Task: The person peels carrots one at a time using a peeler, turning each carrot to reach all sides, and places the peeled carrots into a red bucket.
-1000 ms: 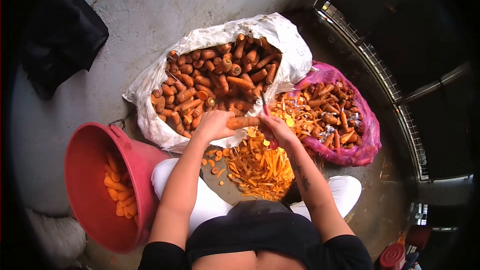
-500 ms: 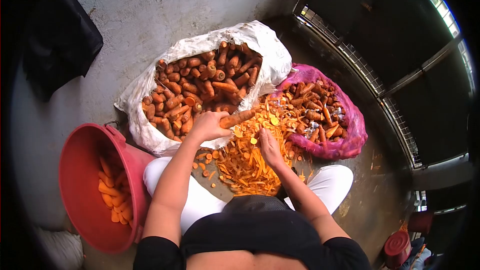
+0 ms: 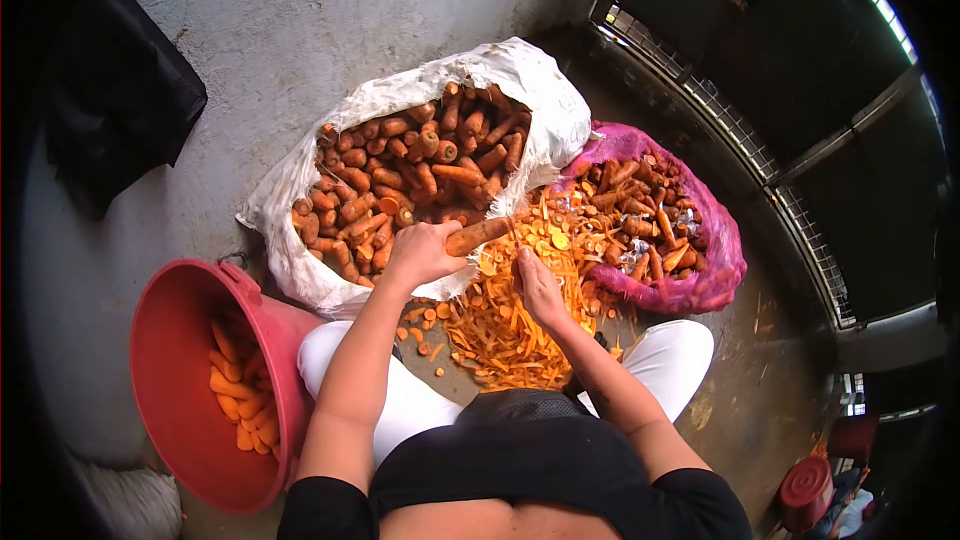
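My left hand (image 3: 422, 258) is closed around the thick end of an unpeeled carrot (image 3: 478, 236), whose other end points right. Just below that end, my right hand (image 3: 541, 290) has its fingers together around a thin-bladed tool (image 3: 514, 232); its exact kind is too small to make out. The blade stands upright at the carrot's tip. Beneath both hands lies a heap of orange carrot peelings (image 3: 500, 332) mixed with cut round ends. A white sack (image 3: 550, 90) full of unpeeled carrots (image 3: 350, 202) lies open beyond my left hand.
To the left a red bucket (image 3: 165, 390) leans with peeled carrots (image 3: 245, 400) inside. A pink mesh sack (image 3: 722, 250) of carrot pieces lies to the right. The wall (image 3: 290, 10) rises behind; a dark gate (image 3: 740, 60) stands on the right. A red container (image 3: 806, 488) is at lower right.
My right hand has come closer to the carrot's tip, and the thin blade now shows there. The left hand keeps its hold on the carrot. The whole view has shifted slightly.
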`<act>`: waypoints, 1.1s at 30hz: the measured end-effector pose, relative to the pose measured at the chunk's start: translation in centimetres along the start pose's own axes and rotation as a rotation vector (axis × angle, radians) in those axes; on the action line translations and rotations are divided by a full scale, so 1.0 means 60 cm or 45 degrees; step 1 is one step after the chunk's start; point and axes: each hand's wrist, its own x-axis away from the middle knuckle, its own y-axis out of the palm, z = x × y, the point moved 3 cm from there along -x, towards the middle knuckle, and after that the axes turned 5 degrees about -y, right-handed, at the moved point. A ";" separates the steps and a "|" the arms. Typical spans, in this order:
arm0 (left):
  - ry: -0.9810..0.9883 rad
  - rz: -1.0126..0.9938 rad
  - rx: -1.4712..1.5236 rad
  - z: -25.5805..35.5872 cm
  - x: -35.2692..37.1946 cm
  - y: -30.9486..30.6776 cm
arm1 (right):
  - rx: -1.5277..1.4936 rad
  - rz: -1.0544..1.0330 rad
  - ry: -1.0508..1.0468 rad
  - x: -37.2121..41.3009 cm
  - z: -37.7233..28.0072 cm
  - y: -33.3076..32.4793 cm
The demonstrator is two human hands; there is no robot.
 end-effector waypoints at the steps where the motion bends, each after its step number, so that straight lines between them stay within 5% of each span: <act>1: 0.008 0.009 -0.007 0.000 -0.001 0.001 | -0.021 -0.004 0.004 0.000 0.002 0.000; 33: 0.009 0.061 0.013 0.003 -0.004 0.005 | -0.073 0.017 0.000 -0.006 0.016 0.010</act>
